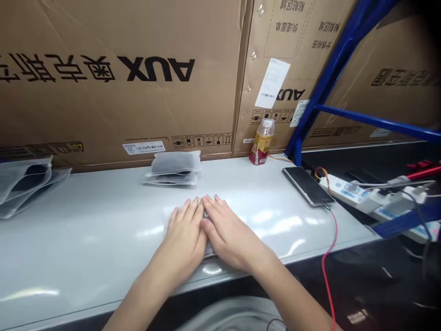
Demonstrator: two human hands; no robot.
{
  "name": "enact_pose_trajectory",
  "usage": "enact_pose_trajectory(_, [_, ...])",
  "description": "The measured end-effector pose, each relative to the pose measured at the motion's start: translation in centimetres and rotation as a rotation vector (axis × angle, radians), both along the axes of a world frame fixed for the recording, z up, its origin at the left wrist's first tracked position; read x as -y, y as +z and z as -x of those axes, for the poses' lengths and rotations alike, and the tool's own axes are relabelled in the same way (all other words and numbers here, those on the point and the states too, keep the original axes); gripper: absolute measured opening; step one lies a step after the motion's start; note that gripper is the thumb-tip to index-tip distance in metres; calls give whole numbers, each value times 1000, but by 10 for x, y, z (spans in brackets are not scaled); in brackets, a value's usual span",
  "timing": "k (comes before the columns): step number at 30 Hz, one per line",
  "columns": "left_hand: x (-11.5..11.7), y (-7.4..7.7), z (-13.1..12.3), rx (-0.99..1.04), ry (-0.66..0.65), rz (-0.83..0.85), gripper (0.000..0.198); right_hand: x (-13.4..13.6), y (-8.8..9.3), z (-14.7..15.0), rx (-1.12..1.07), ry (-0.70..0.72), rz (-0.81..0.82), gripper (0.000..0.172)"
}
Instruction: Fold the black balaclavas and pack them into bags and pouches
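Note:
Both palms lie flat on a frosted plastic bag [209,250] near the front of the pale table. My left hand [188,232] has its fingers stretched out over the bag's left part. Beside it, my right hand [225,230] presses down with fingers extended, its thumb against the left hand. Most of the bag and whatever it contains is hidden beneath them. Just beyond my fingertips sits a small stack of similar frosted bags [175,168] with dark contents. Farther left, more frosted bags [27,181] hold something dark.
Large cardboard boxes [120,105] line the table's back edge. A drink bottle [262,142] stands at the back right. A phone [308,185] on a red cable [325,271] lies near power strips [354,193] and a blue metal frame [324,82].

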State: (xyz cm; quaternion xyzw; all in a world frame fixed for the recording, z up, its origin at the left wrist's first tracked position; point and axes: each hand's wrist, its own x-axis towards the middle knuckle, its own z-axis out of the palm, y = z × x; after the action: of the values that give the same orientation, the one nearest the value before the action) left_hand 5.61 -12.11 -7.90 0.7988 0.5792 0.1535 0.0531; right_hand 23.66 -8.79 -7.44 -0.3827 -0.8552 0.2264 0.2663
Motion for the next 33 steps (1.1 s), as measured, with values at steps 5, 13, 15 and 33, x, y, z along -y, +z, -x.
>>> enact_pose_trajectory(5, [13,-14,-9,-16,4,-103,62,16,-13,-7,16,-4,-24,56])
enact_pose_trajectory(13, [10,-16,-3,-78,-2,-113,59,17,-11,0,170,-61,-40,58])
enact_pose_trajectory(15, [14,-15,-4,-113,-2,-134,59,20,-10,-1,216,-67,-42,59])
enact_pose_trajectory(33, [71,14,15,-481,-487,-452,49,6,-41,-83,115,-361,-164,48])
